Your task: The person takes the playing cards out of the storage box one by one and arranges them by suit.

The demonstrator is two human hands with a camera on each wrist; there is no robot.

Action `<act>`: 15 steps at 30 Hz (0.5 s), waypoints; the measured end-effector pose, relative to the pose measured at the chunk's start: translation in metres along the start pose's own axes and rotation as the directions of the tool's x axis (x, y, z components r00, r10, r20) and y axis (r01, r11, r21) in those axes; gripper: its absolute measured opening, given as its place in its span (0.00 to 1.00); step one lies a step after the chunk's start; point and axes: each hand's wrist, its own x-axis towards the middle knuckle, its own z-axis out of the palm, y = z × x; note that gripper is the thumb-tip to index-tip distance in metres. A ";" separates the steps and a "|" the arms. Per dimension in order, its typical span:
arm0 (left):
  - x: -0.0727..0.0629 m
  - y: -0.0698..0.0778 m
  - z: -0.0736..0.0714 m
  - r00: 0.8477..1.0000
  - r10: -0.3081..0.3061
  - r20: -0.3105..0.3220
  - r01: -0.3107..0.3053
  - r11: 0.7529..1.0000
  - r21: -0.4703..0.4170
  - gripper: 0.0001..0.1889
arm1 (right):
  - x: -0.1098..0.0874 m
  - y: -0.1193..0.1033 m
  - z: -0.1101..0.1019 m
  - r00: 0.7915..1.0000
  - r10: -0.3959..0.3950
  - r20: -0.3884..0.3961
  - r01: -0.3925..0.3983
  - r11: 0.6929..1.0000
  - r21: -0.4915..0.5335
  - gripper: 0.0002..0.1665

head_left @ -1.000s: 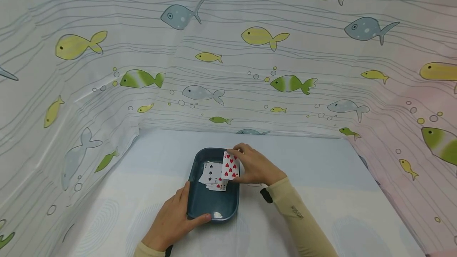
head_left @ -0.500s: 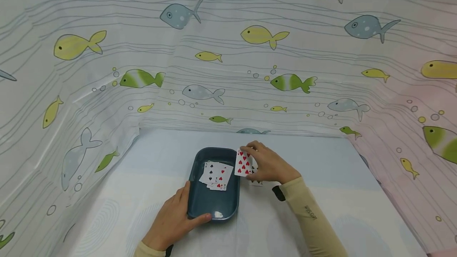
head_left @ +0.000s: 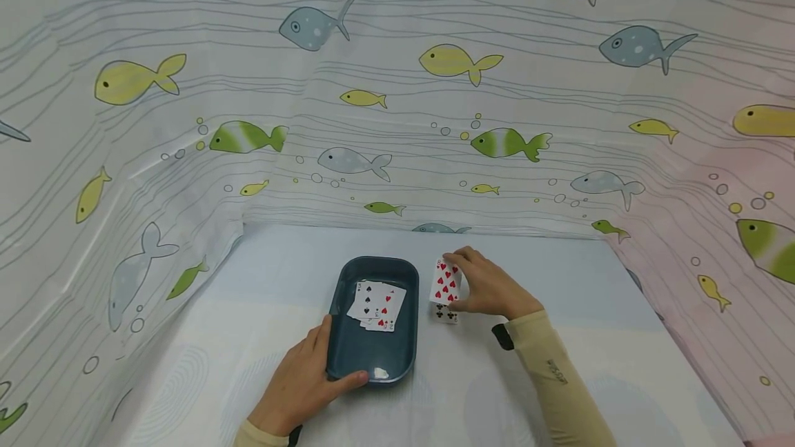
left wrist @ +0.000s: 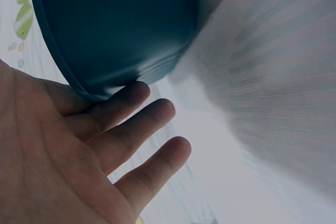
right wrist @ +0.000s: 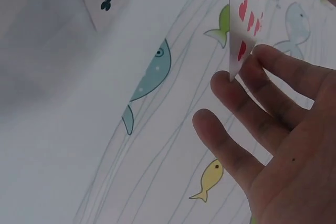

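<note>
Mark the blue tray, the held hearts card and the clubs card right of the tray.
Blue tray (head_left: 371,352), head view: bare floor toward the near end.
Hearts card (head_left: 444,283), head view: middle of its printed face.
Clubs card (head_left: 444,315), head view: visible strip of its face.

At lower centre, a hearts card (head_left: 444,284) is held up beside a blue tray (head_left: 366,354) of overlapping cards (head_left: 368,301).

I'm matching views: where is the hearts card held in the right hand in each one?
Head: the hearts card is just below and right of centre, right of the tray.
Left wrist: not in it.
Right wrist: at the top edge, right of centre, partly cut off.
Shared landmark: the fish-print backdrop, in all three.
</note>
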 end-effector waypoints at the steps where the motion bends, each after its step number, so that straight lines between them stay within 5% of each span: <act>1: 0.000 0.000 0.000 1.000 0.000 -0.002 0.000 1.000 0.000 0.67 | -0.001 0.002 0.000 1.000 0.001 0.004 -0.001 1.000 0.002 0.54; 15: 0.000 0.001 -0.001 1.000 0.000 -0.003 0.000 1.000 0.005 0.67 | -0.016 0.038 0.001 0.997 0.034 0.071 -0.032 0.999 -0.028 0.52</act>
